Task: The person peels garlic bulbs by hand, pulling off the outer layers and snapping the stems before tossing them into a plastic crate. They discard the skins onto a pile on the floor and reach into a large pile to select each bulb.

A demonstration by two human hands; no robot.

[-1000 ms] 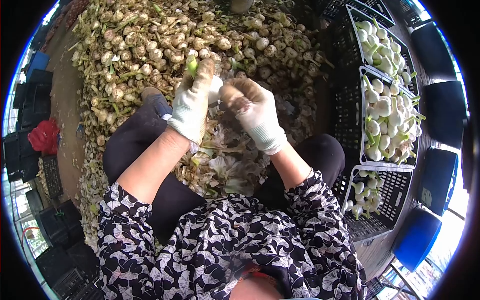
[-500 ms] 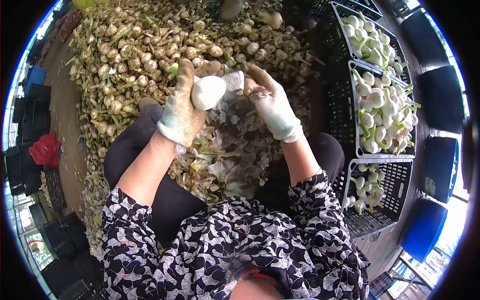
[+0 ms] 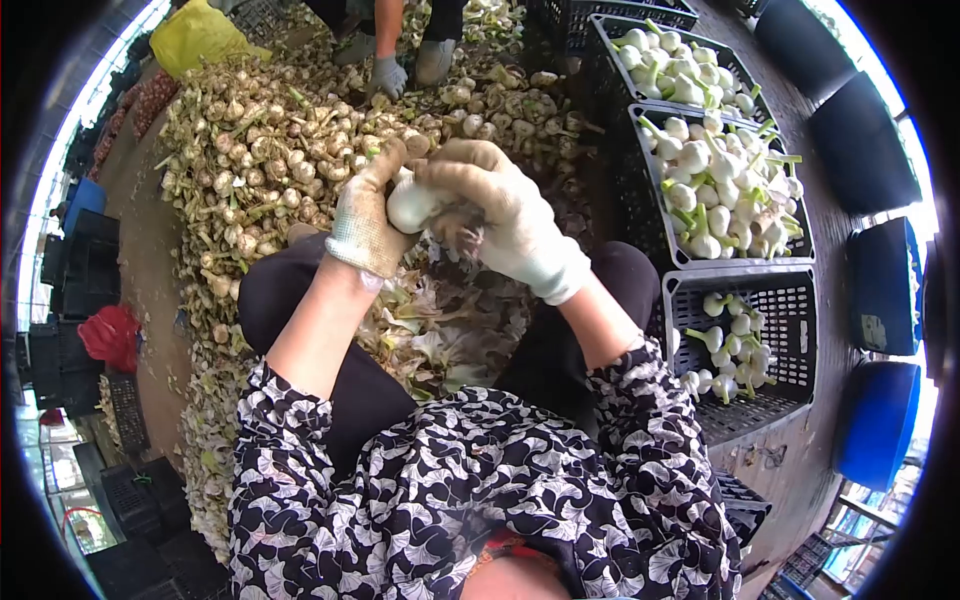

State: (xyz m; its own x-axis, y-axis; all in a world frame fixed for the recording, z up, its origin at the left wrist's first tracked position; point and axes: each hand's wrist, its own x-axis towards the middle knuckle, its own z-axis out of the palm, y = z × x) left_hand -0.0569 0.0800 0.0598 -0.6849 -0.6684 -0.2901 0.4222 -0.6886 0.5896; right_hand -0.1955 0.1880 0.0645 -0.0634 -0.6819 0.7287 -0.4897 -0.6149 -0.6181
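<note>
Now left hand (image 3: 368,215), right hand (image 3: 503,212) together, clamped on one garlic bulb (image 3: 410,205); three black crates (image 3: 770,410) at right.

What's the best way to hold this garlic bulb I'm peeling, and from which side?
Cup the garlic bulb by its round white body, from the left, in the left hand: the smooth, rounded shape fills a curled palm, leaving its top and right side to the right hand, curled over it.
</note>
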